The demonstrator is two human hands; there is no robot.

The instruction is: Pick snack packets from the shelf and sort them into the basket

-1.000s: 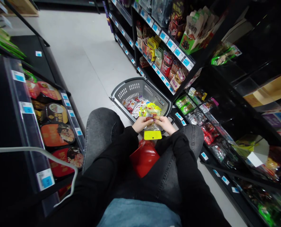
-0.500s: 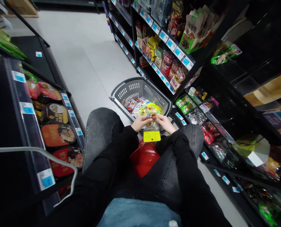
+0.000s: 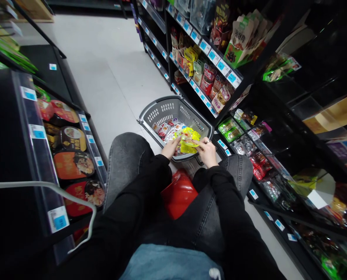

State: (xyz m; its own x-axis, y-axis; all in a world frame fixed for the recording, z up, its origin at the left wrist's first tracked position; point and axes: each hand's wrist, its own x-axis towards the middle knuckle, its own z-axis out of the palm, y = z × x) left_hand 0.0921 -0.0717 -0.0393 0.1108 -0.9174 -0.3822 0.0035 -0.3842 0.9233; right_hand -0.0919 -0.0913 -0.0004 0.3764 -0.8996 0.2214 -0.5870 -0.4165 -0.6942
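Note:
A yellow and clear snack packet [image 3: 188, 137] is between my two hands, over the near end of a grey shopping basket [image 3: 164, 111]. My right hand [image 3: 207, 152] pinches the packet's near right edge between thumb and fingers. At its left side, the fingers of my left hand [image 3: 170, 148] hold it, their tips partly hidden. Other yellow packaging lies close beneath, so where one packet ends is hard to make out. Several silver and red small packets [image 3: 163, 129] lie in the basket, left of the yellow ones.
A red stool [image 3: 179, 195] is between my legs. Shelves with bowl-shaped food packs [image 3: 73, 165] stand to the left. On the right are racks of bagged snacks [image 3: 207, 77] and low bins of wrapped packets [image 3: 258, 165]. A white cable [image 3: 52, 186] crosses at left.
The packet has turned, and its yellow header card no longer hangs toward me. My right hand has shifted slightly right, and my hands are a little farther apart.

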